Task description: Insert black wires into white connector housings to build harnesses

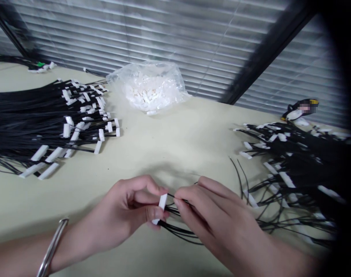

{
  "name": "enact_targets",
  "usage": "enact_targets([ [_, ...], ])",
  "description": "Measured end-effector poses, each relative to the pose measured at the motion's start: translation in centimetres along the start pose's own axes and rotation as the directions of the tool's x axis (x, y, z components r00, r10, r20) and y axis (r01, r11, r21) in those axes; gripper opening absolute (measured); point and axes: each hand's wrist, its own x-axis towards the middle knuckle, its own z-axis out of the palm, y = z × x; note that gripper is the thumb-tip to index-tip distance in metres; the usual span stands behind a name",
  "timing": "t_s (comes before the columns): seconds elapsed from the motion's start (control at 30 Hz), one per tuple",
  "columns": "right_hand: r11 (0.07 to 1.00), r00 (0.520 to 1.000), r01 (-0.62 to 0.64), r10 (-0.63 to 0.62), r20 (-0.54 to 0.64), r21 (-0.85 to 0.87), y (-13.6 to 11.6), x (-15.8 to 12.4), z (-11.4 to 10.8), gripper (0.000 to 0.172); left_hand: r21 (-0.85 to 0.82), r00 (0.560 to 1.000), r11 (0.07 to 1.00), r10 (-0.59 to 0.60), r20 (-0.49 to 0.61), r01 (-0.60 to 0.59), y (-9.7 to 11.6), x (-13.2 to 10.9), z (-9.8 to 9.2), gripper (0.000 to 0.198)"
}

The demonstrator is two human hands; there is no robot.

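Observation:
Near the front of the table, my left hand pinches a white plastic connector between thumb and fingers. Several thin black wires run out of the connector's right side and pass under my right hand. The thumb and index finger of my right hand are closed on one black wire at the upper end of the connector. Where that wire meets the housing is too small to make out. The right hand's other fingers are curled and partly hidden.
A large bundle of black cables with white connectors lies at left. Another such bundle lies at right, wire ends reaching toward my right hand. A clear plastic bag of small white parts sits at the back by the window blinds. A black-and-yellow object lies back right.

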Motion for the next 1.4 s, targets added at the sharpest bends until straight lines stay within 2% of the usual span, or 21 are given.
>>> enact_targets([
  [0.1,0.997,1.000,0.003,-0.002,0.013,-0.080,0.3,0.6,0.0,0.017,0.035,0.999,0.999,0.005,0.033,-0.006,0.1,-0.1,0.0,0.016],
  [0.23,0.988,0.994,-0.105,0.108,0.019,-0.110,1.1,1.2,0.1,0.005,0.095,0.999,0.995,-0.021,0.026,0.018,0.2,0.0,-0.2,0.031],
  [0.43,0.983,0.970,-0.172,0.179,0.166,-0.058,3.2,0.9,-0.2,0.009,0.085,0.996,0.993,-0.086,0.015,0.084,0.9,0.5,-0.5,0.011],
  [0.57,0.938,0.926,-0.344,0.345,0.155,-0.035,5.7,0.9,-1.4,0.008,0.018,0.984,0.986,-0.164,0.066,0.163,1.5,0.4,-0.7,0.009],
  [0.67,0.861,0.866,-0.494,0.476,0.153,0.122,8.0,1.2,-2.8,0.008,-0.007,0.985,0.987,-0.162,0.060,0.163,1.6,0.4,-0.7,0.009],
  [0.73,0.779,0.837,-0.548,0.504,0.215,0.306,9.3,1.3,-3.6,0.013,-0.021,0.987,0.988,-0.155,0.044,0.156,1.7,0.4,-0.8,0.009],
  [0.8,0.671,0.813,-0.582,0.480,0.331,0.458,10.4,1.3,-4.3,0.014,-0.027,0.988,0.988,-0.152,0.035,0.153,1.7,0.4,-0.8,0.009],
  [0.9,0.527,0.780,-0.626,0.417,0.467,0.575,11.7,0.9,-4.9,0.015,-0.035,0.988,0.987,-0.154,0.015,0.154,1.8,0.5,-0.8,0.010],
  [1.03,0.258,0.750,-0.633,0.438,0.496,0.730,12.8,0.3,-4.6,0.018,-0.052,0.990,0.989,-0.141,-0.014,0.140,2.0,0.7,-0.8,0.010],
  [1.1,0.169,0.736,-0.618,0.468,0.489,0.768,12.9,0.3,-4.1,0.016,-0.062,0.990,0.989,-0.139,-0.018,0.137,2.1,0.7,-0.8,0.009],
  [1.23,0.150,0.747,-0.554,0.523,0.410,0.819,12.2,0.7,-3.4,0.024,-0.091,0.990,0.985,-0.144,-0.001,0.144,2.2,0.6,-0.8,0.010],
  [1.4,0.131,0.723,-0.497,0.608,0.327,0.858,12.3,0.8,-2.7,0.020,-0.065,0.988,0.986,-0.151,0.015,0.152,2.3,0.6,-0.8,0.008],
])
